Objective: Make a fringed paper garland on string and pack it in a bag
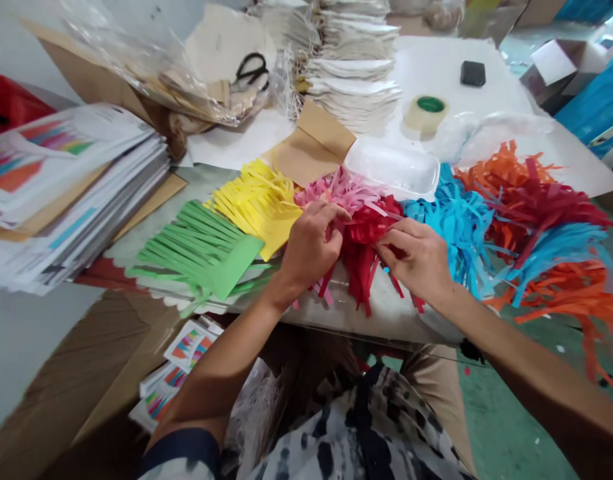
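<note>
Fingers (339, 215) of the left hand (310, 248) and right hand (420, 259) pinch red paper fringe (362, 235) at the table (386, 315) edge; left of them yellow fringe (259, 203) and green fringe (201, 248) lie flat, apparently done, while right of them blue strips (459, 223) and orange strips (576, 293) lie tangled.

Red fringed paper (362, 235), bunched bundle (strips dangling loose), draped over the table (381, 319) edge

I saw green fringed paper (201, 250) lying just beside yellow fringed paper (259, 200), a clear plastic tray (394, 167) behind them, a tape roll (426, 112), scissors (251, 70), and stacked printed sheets (71, 180) at the left.
</note>
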`<state>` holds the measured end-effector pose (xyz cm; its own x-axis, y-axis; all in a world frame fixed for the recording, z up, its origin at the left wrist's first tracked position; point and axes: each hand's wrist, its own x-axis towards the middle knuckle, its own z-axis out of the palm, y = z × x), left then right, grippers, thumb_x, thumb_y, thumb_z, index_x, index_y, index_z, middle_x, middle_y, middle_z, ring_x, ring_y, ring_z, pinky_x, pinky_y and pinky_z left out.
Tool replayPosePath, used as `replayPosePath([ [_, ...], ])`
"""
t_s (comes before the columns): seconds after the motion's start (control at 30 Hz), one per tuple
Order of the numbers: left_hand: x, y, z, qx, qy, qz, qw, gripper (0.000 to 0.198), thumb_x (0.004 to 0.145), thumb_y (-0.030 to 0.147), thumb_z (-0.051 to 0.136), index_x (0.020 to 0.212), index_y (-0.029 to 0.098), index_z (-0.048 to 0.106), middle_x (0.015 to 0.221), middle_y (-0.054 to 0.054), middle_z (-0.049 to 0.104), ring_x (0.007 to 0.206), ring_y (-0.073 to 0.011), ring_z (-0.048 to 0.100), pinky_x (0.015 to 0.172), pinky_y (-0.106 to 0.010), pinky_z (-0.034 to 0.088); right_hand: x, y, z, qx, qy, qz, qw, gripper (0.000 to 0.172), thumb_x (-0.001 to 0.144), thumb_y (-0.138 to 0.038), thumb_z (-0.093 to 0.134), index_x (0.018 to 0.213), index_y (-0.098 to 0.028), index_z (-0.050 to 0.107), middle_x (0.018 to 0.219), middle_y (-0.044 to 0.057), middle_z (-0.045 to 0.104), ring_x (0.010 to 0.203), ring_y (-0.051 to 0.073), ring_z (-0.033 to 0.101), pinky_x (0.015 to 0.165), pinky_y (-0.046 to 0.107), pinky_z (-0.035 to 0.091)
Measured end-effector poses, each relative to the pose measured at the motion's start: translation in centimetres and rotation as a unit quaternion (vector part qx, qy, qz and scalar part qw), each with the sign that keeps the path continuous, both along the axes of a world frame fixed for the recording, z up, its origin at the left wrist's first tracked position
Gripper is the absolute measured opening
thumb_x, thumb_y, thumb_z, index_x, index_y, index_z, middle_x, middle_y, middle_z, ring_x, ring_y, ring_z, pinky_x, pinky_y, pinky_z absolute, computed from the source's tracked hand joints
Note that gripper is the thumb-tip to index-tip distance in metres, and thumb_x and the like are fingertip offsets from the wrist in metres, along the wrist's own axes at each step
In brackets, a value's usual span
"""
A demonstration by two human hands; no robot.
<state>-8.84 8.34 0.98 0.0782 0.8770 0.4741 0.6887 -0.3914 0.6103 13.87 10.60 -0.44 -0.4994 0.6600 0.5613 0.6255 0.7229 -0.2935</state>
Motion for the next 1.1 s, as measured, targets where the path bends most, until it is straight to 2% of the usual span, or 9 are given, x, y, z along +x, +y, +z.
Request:
replayPosePath([
  [0.1,0.4,-0.7,-0.3,0.008,-0.014,-0.009,1.000,0.025,0.087,0.000,0.062,0.097,0.020,0.074,0.104,-0.005,0.069,0.104,-0.0209,0.067,0.097,-0.035,0.055,0.2,0.5,0.7,-0.091,0.085,0.013,0.992,0.010,0.091,-0.017,0.071,0.084,-0.023,0.074,0.089,0.004,0.073,0.082,0.019,0.068,0.072,0.033,0.051],
  [0.2,0.7,-0.8,-0.7,0.020,-0.013,-0.032,0.999,0.019,0.092,0.006,0.065,0.100,0.019,0.076,0.114,-0.008,0.067,0.114,-0.0214,0.065,0.102,-0.036,0.053,0.4,0.6,1.3,-0.118,0.093,0.035,0.988,0.011,0.090,-0.018,0.071,0.084,-0.024,0.078,0.092,0.005,0.074,0.083,0.020,0.070,0.075,0.034,0.055],
  [0.33,0.8,-0.5,-0.9,0.023,0.030,-0.055,0.998,0.015,0.095,0.014,0.066,0.102,0.019,0.078,0.115,-0.008,0.066,0.114,-0.0219,0.065,0.103,-0.037,0.054,0.6,0.4,1.6,-0.091,0.089,0.041,0.991,0.013,0.093,-0.020,0.069,0.088,-0.025,0.080,0.095,0.006,0.075,0.089,0.022,0.072,0.078,0.036,0.057],
  [0.47,0.6,-0.2,-0.9,0.033,0.041,-0.034,0.998,0.016,0.098,0.021,0.066,0.107,0.017,0.079,0.116,-0.010,0.065,0.114,-0.0231,0.065,0.104,-0.039,0.053,0.7,0.2,1.6,-0.058,0.099,0.031,0.993,0.011,0.094,-0.020,0.070,0.089,-0.026,0.078,0.093,0.006,0.074,0.088,0.022,0.071,0.078,0.036,0.057],
  [0.7,0.8,0.4,-1.3,0.033,0.062,-0.065,0.995,0.015,0.098,0.029,0.071,0.105,0.022,0.081,0.124,-0.010,0.064,0.122,-0.0234,0.061,0.107,-0.041,0.052,0.9,0.4,1.4,-0.053,0.081,0.036,0.995,0.010,0.094,-0.022,0.070,0.091,-0.026,0.079,0.098,0.006,0.076,0.094,0.024,0.072,0.082,0.040,0.056],
  [0.83,0.7,0.7,-1.3,0.042,0.142,-0.059,0.987,0.022,0.101,0.034,0.066,0.112,0.021,0.079,0.127,-0.012,0.064,0.120,-0.0258,0.060,0.105,-0.042,0.052,1.1,0.3,1.6,-0.026,0.085,0.014,0.996,0.011,0.095,-0.024,0.070,0.090,-0.026,0.080,0.096,0.006,0.076,0.093,0.024,0.072,0.083,0.042,0.053],
  [0.97,0.8,0.5,-1.1,0.033,0.234,-0.029,0.971,0.026,0.106,0.025,0.053,0.100,0.020,0.077,0.128,-0.013,0.065,0.117,-0.0285,0.058,0.098,-0.043,0.051,1.4,-0.7,2.6,0.001,0.104,0.000,0.995,0.007,0.094,-0.024,0.073,0.093,-0.028,0.079,0.095,0.005,0.075,0.095,0.025,0.071,0.086,0.044,0.054],
  [1.1,1.3,0.5,-1.3,0.028,0.272,-0.022,0.962,0.023,0.105,0.022,0.053,0.099,0.019,0.076,0.127,-0.014,0.064,0.117,-0.0301,0.056,0.095,-0.044,0.050,1.9,-2.2,4.5,0.014,0.123,0.024,0.992,0.011,0.091,-0.019,0.078,0.095,-0.028,0.077,0.100,0.004,0.075,0.098,0.025,0.071,0.088,0.045,0.055],
])
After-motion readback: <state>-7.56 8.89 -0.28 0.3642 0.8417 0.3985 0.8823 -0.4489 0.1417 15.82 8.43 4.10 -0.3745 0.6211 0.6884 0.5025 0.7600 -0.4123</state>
